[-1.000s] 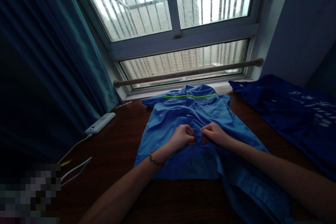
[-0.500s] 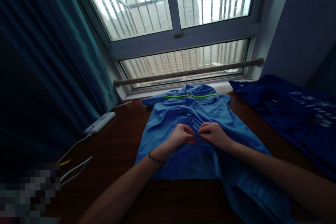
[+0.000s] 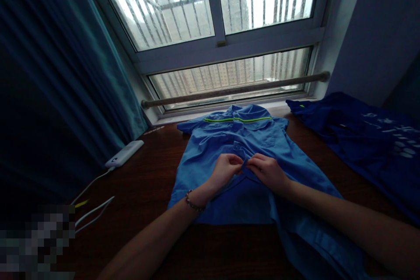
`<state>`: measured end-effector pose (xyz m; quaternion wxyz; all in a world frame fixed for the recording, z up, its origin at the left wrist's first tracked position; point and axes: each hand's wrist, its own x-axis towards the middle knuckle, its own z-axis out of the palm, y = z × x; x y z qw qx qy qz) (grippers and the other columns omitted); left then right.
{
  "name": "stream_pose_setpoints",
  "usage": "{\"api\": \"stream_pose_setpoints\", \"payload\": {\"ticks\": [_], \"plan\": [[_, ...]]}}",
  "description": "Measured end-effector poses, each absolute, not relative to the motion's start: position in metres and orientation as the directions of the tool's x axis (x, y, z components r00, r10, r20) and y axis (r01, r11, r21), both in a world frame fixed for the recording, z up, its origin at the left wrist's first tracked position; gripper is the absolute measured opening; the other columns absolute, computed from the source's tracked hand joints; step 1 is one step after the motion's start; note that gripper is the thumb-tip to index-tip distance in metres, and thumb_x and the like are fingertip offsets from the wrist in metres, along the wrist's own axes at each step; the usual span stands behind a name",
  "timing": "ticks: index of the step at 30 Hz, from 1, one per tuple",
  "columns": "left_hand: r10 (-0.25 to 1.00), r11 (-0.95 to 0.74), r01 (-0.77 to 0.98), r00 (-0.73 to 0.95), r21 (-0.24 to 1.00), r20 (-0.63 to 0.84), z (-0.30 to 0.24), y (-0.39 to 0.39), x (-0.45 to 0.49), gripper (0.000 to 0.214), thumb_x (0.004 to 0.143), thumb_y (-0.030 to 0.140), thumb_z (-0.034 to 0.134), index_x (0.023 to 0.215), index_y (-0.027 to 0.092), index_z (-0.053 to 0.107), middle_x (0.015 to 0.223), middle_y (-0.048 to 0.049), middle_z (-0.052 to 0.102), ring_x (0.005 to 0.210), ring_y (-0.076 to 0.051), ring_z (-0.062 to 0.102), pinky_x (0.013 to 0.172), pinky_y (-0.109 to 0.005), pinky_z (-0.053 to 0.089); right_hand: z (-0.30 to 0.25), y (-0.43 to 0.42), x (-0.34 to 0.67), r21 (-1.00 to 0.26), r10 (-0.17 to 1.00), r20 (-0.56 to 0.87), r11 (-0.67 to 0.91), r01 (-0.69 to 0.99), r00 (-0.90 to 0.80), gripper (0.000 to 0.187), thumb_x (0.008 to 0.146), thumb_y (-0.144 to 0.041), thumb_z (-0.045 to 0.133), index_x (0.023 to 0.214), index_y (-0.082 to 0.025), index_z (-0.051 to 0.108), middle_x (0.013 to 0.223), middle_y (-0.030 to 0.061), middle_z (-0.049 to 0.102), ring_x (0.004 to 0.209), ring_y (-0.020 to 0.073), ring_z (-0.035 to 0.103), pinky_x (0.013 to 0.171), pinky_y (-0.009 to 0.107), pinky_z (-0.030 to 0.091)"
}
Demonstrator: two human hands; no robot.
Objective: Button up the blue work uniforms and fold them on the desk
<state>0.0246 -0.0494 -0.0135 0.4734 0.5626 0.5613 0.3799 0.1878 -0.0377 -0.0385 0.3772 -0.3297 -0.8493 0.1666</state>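
A light blue short-sleeved shirt [image 3: 203, 153] with a yellow-green stripe across the chest lies front side up, collar toward the window. At the middle of its front opening, my left hand [image 3: 225, 169] pinches the left front edge. Close beside it, my right hand [image 3: 269, 172] is closed on the right front edge. The fingertips of both hands nearly meet over the cloth; any button between them is too small to make out. The lower right front flap is folded outward and hangs toward me.
A dark blue printed garment [image 3: 364, 140] lies at the right on the brown wooden table [image 3: 147, 175]. At the left are a white power bank [image 3: 125, 154] with a cable and a teal curtain [image 3: 108, 74]. A rail [image 3: 236, 90] crosses the window behind.
My fingers have shifted slightly on the front edges, with the left fingertips now drawn together and a bit of cloth raised between the hands. The shirt lies nearly as before.
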Motion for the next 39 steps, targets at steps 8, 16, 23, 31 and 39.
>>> {"api": "stream_pose_setpoints", "payload": {"ticks": [8,16,23,31,39], "plan": [[0.986,0.05,0.276,0.138,0.96,-0.091,-0.016,-0.048,0.022,0.013,0.06,0.01,0.057,0.072,0.011,0.062,0.059,-0.0001,0.061,0.054,-0.011,0.057,0.054,-0.021,0.045,-0.038,-0.038,0.186,-0.618,0.752,0.502,0.657,0.431,-0.427,0.016,0.082,-0.02,0.047,0.082,-0.019,0.063,0.074,0.0028,0.064,0.068,0.0137,0.058,0.067,0.025,0.042],[0.991,0.065,0.318,0.087,0.946,-0.097,-0.017,-0.052,0.028,0.011,0.066,0.018,0.058,0.071,0.01,0.063,0.062,-0.0017,0.061,0.057,-0.011,0.056,0.056,-0.021,0.045,-0.039,-0.034,0.188,-0.608,0.78,0.442,0.624,0.491,-0.444,0.012,0.077,-0.023,0.052,0.076,-0.019,0.063,0.073,0.0017,0.065,0.067,0.0147,0.058,0.065,0.025,0.042],[0.986,0.149,0.112,0.057,0.982,-0.156,-0.031,-0.057,0.035,0.028,0.062,0.035,0.068,0.068,0.009,0.06,0.061,-0.001,0.058,0.054,-0.007,0.05,0.051,-0.018,0.04,-0.049,-0.034,0.187,-0.52,0.747,0.408,0.662,0.539,-0.524,0.017,0.081,-0.027,0.044,0.079,-0.019,0.059,0.077,0.0054,0.063,0.072,0.0187,0.058,0.067,0.03,0.041],[0.971,0.223,-0.125,-0.06,0.967,-0.232,-0.039,-0.057,0.036,0.023,0.062,0.015,0.069,0.072,0.012,0.048,0.06,0.0028,0.052,0.049,-0.005,0.051,0.05,-0.018,0.042,-0.048,-0.033,0.185,-0.673,0.819,0.329,0.553,0.491,-0.47,0.012,0.077,-0.031,0.05,0.077,-0.02,0.055,0.069,0.0019,0.062,0.064,0.0166,0.058,0.06,0.028,0.042],[0.942,0.314,-0.22,-0.049,0.924,-0.332,-0.035,-0.058,0.034,0.024,0.064,0.005,0.062,0.081,0.012,0.047,0.064,0.0023,0.05,0.051,-0.005,0.051,0.054,-0.019,0.04,-0.043,-0.034,0.182,-0.834,0.883,0.211,0.386,0.394,-0.419,0.023,0.073,-0.043,0.055,0.073,-0.02,0.052,0.06,0.0014,0.06,0.056,0.0159,0.058,0.056,0.027,0.044]]}}
